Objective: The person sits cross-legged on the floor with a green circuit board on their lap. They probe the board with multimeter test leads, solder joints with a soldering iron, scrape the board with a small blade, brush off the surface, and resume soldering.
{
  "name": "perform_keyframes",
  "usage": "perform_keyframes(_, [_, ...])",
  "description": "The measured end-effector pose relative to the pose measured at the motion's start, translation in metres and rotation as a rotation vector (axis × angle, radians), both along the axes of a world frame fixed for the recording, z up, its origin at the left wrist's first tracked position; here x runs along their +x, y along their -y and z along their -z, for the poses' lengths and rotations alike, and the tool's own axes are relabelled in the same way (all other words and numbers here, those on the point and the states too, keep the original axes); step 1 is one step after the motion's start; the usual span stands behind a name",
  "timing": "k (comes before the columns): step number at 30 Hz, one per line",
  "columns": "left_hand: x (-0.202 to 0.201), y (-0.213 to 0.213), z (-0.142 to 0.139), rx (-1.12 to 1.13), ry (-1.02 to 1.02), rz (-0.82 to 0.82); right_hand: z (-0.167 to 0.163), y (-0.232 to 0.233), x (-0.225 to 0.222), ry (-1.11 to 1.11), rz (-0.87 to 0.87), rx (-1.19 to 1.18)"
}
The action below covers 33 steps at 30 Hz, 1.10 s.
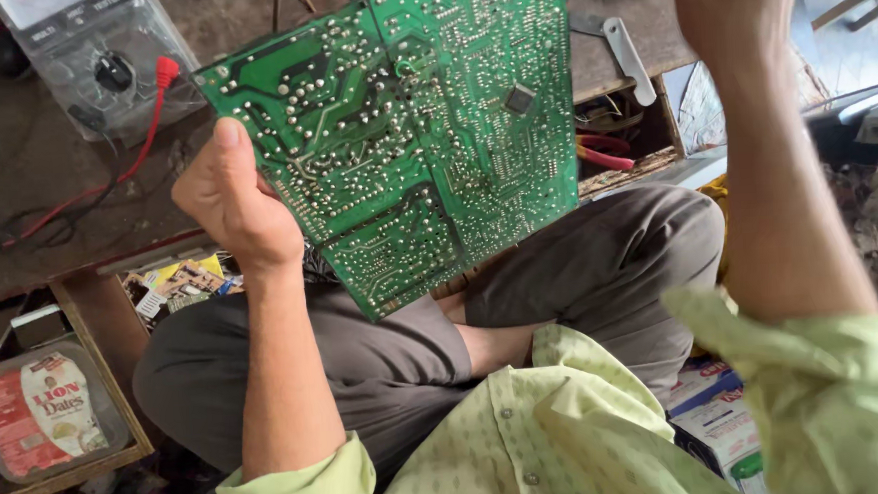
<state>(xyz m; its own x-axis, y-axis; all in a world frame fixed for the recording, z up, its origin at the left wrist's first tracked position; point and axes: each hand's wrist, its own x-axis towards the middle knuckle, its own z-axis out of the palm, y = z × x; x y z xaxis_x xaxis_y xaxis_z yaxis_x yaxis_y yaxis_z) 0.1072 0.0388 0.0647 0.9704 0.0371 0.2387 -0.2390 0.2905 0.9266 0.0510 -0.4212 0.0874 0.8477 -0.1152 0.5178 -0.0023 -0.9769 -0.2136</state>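
Note:
A large green circuit board [413,128], solder side toward me, is held up over my crossed legs. My left hand [234,203] grips its left edge, thumb on the face. My right hand [737,6] is raised at the top right, past the board's right edge, fingers curled; its fingertips are cut off by the frame, so I cannot see whether it holds anything.
A multimeter [99,59] with red and black leads [142,122] lies on the low brown workbench [14,169]. A metal tool [629,57] rests on the bench at right. A plastic food box [37,413] sits in a wooden tray at the lower left. Small boxes [713,418] lie beside my knee.

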Motion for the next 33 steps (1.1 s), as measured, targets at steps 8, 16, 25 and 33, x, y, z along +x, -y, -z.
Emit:
perform_keyframes(8, [0.004, 0.004, 0.003, 0.005, 0.021, 0.001, 0.001, -0.073, -0.075, -0.221, 0.271, 0.127])
perform_keyframes(16, [0.004, 0.003, -0.009, 0.123, 0.028, 0.01, 0.023, -0.072, -0.072, -0.15, 0.299, 1.014])
perform_keyframes(25, [0.001, 0.006, -0.026, 0.094, 0.063, 0.065, -0.004, -0.071, -0.114, 0.471, 0.059, 1.776])
perform_keyframes(33, [0.002, -0.001, -0.005, 0.112, 0.005, 0.048, 0.028, -0.108, -0.152, 0.055, 0.176, 0.361])
